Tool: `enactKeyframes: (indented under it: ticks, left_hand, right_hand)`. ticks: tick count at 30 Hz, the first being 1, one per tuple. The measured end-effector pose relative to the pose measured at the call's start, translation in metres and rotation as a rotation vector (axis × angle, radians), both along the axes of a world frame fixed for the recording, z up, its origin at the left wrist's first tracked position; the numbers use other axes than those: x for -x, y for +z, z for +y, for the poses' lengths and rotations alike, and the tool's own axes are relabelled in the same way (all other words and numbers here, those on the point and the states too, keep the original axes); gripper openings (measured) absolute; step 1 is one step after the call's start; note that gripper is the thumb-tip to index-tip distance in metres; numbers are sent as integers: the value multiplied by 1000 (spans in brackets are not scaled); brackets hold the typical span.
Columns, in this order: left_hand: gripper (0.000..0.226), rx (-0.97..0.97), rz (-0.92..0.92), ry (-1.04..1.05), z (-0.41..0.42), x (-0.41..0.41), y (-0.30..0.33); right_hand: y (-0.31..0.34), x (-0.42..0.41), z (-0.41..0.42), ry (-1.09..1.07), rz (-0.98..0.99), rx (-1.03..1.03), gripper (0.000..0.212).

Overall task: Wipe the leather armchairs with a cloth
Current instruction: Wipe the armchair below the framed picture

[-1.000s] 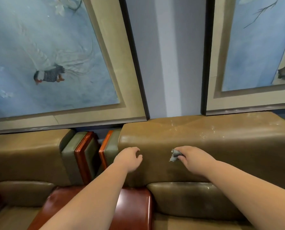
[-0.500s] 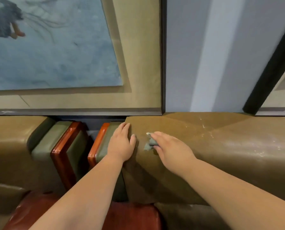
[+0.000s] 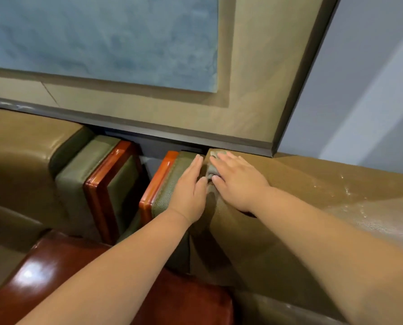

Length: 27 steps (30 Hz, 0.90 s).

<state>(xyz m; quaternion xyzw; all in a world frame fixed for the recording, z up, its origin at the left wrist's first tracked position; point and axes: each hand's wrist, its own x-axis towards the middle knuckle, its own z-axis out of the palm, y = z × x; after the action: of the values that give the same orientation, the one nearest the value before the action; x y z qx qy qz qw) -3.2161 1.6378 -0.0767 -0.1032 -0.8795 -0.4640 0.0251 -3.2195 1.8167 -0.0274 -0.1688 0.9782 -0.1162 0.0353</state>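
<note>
Head view of two bare forearms reaching to the top left corner of an armchair (image 3: 301, 207) backrest. The right hand (image 3: 239, 181) lies flat, fingers straight and spread, pressing a small grey-green cloth (image 3: 211, 171) against the leather at the corner; only the part of the cloth at the hand's left edge and beyond the fingertips shows, the rest is hidden under the palm. The left hand (image 3: 191, 195) lies just beside it, fingers straight and together, resting on the darker green side panel (image 3: 172, 181) of the same chair, its thumb near the cloth; it holds nothing. A wood trim (image 3: 157, 181) edges that panel, and a second armchair (image 3: 31, 160) stands to the left with its own wood-edged side, a narrow gap between the two. A glossy wooden armrest (image 3: 62, 273) lies near, below the left forearm. A framed picture (image 3: 148, 55) hangs on the far wall, its lower rail close above the backrests. Pale flecks and streaks (image 3: 345, 191) mark the backrest top to the right of the hands. Step in hand, as judged: wiping the backrest top at its left end, the left hand bracing. The next move probably calls for a flat sweep rightward along the top toward the flecked area, with even pressure so that the small cloth stays under the palm and does not bunch.
</note>
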Motion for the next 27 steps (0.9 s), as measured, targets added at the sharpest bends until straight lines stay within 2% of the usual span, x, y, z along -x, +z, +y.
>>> enactKeyframes:
  ticks: [2,6,8,13,17,20,24,27]
  left_hand:
    - [61,-32,17,67,-17,7,-1]
    - [55,343,128,3,-35,24,-12]
    - [56,396,158,24,-32,26,-17]
    - [62,402,160,-7,-38,26,-16]
    - [63,418,161,-41,-39,28,-19]
    - [66,422,156,-42,-37,27,-18]
    - [66,407,146,-45,-35,25,-14]
    - [64,402,153,-43,-36,26,-17]
  right_hand:
    - [-5,-34,-5,37,20,27,64]
    - [-9,-51,-10,54,3,-39,66]
    - [-5,-28,-13,55,22,-58,63]
    - [3,22,-28,-33,-31,-59,61]
    - [-8,-39,-20,55,84,-97,69]
    - [-9,-41,-5,122,46,-127,67]
    - [10,21,-10,-32,-53,-88,62]
    - [3,-1,-11,-38,-8,-90,67]
